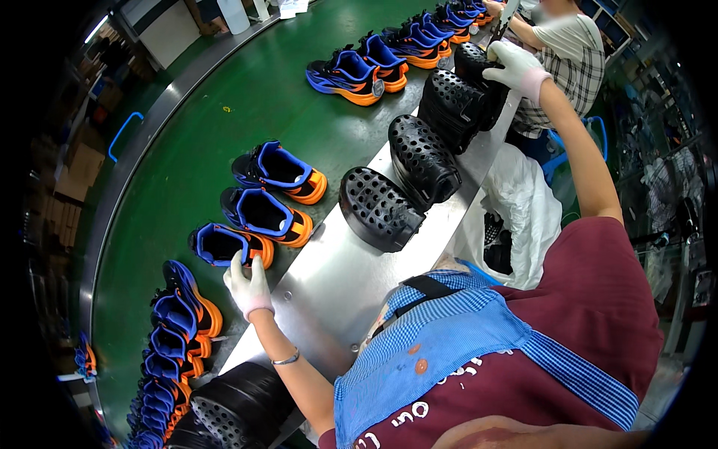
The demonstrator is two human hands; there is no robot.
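Observation:
My left hand [249, 286], in a white glove, has its fingers at the heel of a black and blue sneaker [217, 245] with an orange sole, gripping its back edge. Two similar sneakers stand just beyond it, the middle one [265, 215] and the farther one [283, 170]. Stretched out to the far right, my gloved right hand [517, 69] is curled over a black perforated shoe form [473, 63]; some of its fingers are hidden. More shoe forms line the metal ledge nearer to me, among them a big rounded one [378, 209].
A green conveyor belt [187, 165] carries rows of sneakers at lower left and far right. Black forms [243, 408] also lie at the bottom left. A white sack [527, 202] hangs beside the metal ledge [321, 292]. Another person [561, 45] sits at the far right.

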